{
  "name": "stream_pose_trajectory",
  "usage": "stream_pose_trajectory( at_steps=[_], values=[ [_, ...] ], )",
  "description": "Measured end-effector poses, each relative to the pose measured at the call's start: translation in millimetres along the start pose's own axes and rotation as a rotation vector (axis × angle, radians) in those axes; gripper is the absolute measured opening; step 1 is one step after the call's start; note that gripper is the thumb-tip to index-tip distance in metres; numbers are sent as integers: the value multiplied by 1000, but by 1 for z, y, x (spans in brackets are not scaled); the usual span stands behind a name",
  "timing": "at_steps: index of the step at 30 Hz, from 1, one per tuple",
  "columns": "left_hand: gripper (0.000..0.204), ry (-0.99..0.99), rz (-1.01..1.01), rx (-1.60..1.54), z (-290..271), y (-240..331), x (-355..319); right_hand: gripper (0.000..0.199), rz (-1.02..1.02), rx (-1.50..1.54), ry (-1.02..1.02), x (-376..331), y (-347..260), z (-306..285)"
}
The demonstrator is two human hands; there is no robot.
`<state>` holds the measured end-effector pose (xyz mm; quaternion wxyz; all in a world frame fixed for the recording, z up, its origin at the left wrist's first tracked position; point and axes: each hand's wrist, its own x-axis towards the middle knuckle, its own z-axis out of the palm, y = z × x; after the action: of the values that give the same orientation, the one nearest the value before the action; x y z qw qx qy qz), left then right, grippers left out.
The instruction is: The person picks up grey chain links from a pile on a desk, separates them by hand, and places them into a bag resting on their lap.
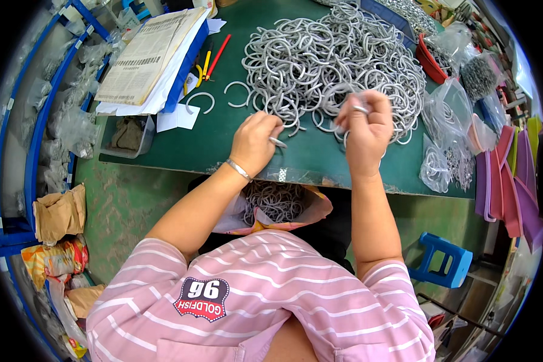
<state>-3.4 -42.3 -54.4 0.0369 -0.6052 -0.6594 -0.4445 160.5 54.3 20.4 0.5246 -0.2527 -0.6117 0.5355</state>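
A large heap of silver C-shaped metal rings (344, 57) covers the far middle of the green table (181, 148). My left hand (253, 142) is at the near left edge of the heap, its fingers closed on one ring (277, 143) whose end sticks out beside them. To the right, my right hand (368, 123) is raised over the near side of the heap, fingers closed on another ring (361, 110); its fingertips are smeared by motion. Below the table edge, an open bag (320, 208) at my lap holds more of these rings.
Left on the table are a stack of papers (145, 60), yellow-handled pliers (199, 75), a red pen (219, 55) and a clear box (145, 145). Plastic bags (446, 108) and a red tray (427, 60) stand at right. A blue stool (441, 259) is on the floor.
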Motion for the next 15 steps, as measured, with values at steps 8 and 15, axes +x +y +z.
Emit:
stream_pose_trajectory(
  at_steps=[8, 15],
  values=[
    [19, 88, -919, -1165, -55, 34, 50, 7, -95, -1033, -443, -17, 49, -5],
    [11, -41, -1226, -1494, -32, -1, -2, 18, 147, -1220, -675, -8, 44, 11]
  ],
)
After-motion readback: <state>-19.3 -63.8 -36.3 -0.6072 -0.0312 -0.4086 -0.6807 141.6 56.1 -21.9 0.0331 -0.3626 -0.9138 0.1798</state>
